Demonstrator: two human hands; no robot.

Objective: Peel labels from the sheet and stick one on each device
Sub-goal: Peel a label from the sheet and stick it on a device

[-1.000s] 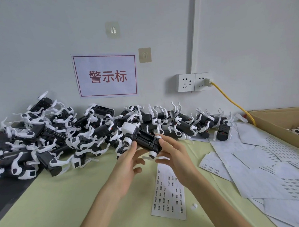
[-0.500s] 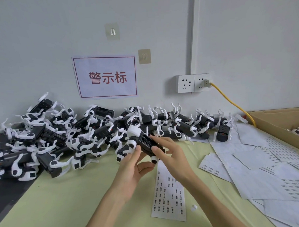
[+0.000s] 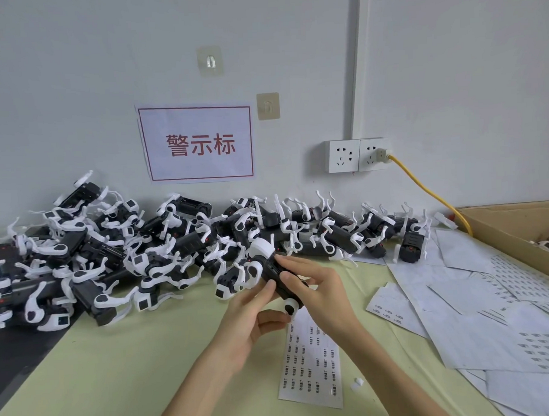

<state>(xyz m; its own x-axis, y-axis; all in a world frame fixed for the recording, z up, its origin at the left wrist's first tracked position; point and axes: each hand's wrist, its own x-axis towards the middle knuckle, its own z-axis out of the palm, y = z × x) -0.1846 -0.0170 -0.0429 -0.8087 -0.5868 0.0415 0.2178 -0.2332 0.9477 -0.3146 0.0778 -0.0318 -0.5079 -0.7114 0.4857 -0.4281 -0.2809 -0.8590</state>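
Bright, even light; soft shadows, wide-angle edge bending.

I see both forearms reach up from the bottom edge and meet near the middle; the left hand sits palm-up and tilted, its fingers curled round the device from the left, thumb below; the right hand comes over from the right, thumb and forefinger pressed to the device's top face; both wrists bare.
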